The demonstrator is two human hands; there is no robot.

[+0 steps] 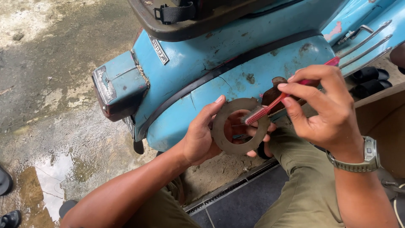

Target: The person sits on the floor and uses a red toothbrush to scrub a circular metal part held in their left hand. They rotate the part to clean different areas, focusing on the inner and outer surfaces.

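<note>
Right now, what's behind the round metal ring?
Through the ring's hole show the left hand's fingers and a red toothbrush held by the right hand. Its metal band covers the rest of those fingers.

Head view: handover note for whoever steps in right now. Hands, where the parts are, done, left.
Left hand: holds a flat grey metal ring upright by its edge, thumb on the top rim, fingers behind.
Right hand: pinches a red toothbrush, bristles resting on the ring's right inner edge.
Around: pale blue scooter directly behind the ring, rear body panel chipped and rusty; wet concrete ground with a puddle at left.
Done: ring is off and in hand, brush on it.
Left: ring face looks dull and grimy all round; how much has been brushed cannot be told.
</note>
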